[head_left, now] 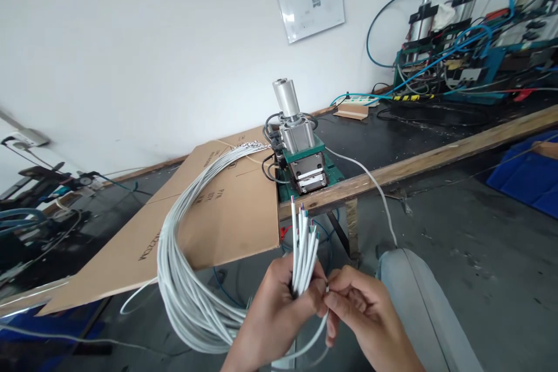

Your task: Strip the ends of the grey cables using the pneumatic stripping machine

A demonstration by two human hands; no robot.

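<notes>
My left hand (pixel 274 314) is closed around a bundle of white cables (pixel 192 296). Their stripped ends (pixel 305 238) stick up above my fist, showing coloured wire tips. The bundle loops down to the left and runs back up across a cardboard sheet (pixel 218 215) on the bench. My right hand (pixel 366 314) pinches the end of a single white cable (pixel 326 288) right beside my left thumb. Just beyond the cable ends, a small green pneumatic machine (pixel 303 157) with a silver cylinder on top stands at the bench edge.
The wooden bench edge (pixel 436 157) runs to the right. Larger machines with blue hoses (pixel 466 46) stand at the back right. A blue bin (pixel 527 177) sits low on the right. My knee (pixel 414 285) is below the right hand. More equipment (pixel 39 197) lies at the left.
</notes>
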